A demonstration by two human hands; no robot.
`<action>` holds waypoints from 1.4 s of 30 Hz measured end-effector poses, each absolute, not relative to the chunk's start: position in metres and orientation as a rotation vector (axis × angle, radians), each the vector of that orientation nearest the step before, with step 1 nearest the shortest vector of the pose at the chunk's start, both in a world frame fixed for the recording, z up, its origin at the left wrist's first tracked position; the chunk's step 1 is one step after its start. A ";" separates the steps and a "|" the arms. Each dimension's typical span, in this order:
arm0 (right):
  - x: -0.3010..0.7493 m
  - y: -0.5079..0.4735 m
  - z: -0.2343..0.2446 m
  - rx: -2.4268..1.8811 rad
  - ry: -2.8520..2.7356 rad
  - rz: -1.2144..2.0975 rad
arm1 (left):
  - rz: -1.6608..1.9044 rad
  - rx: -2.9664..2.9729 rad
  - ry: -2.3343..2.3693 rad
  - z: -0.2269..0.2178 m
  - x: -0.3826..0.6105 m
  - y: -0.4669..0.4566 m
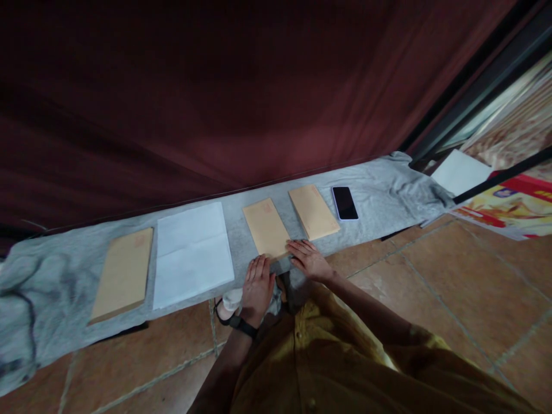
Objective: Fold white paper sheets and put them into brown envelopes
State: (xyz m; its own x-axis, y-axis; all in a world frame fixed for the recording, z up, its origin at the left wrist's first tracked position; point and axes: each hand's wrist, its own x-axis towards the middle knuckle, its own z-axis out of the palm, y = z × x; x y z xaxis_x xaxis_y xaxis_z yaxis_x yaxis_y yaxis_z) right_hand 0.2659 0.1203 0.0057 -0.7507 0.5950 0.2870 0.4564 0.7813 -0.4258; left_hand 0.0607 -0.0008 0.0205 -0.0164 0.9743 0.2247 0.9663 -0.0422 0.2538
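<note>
A brown paper envelope [266, 225] lies flat on the grey cloth in front of me. My left hand [257, 284] rests at its near left corner, fingers stretched out and lying flat. At the near right corner, the fingers of my right hand [309, 259] are extended and touch the envelope's edge. Just right of it is a second brown envelope [314, 211], lying flat. To the left lie white paper sheets [192, 253] with a fold crease across them. Further left sits a thick stack of brown envelopes [123, 270].
A phone [345, 203] with a dark screen lies right of the envelopes. Grey cloth [388, 190] covers the narrow bench, bunched at both ends. A dark red curtain [241, 92] hangs behind it. On the right are a white sheet [460, 171] and a colourful printed box [509, 204].
</note>
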 end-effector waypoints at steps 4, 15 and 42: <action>0.264 0.126 0.009 -0.797 -2.515 0.556 | 0.603 2.124 2.171 0.024 0.063 0.008; 0.258 0.133 0.008 -0.876 -2.434 0.616 | 0.535 2.107 2.254 0.036 0.064 0.017; 0.235 0.121 0.007 -1.160 -2.251 0.559 | 0.714 1.902 2.367 0.028 0.061 0.034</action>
State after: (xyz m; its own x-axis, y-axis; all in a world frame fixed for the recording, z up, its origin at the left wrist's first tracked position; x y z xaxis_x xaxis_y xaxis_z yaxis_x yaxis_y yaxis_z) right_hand 0.2348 0.1209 0.0071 -0.4828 0.8318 0.2738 0.6071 0.5432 -0.5800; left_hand 0.0614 0.0337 0.0282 -0.2563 0.9305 0.2618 0.9201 0.1518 0.3611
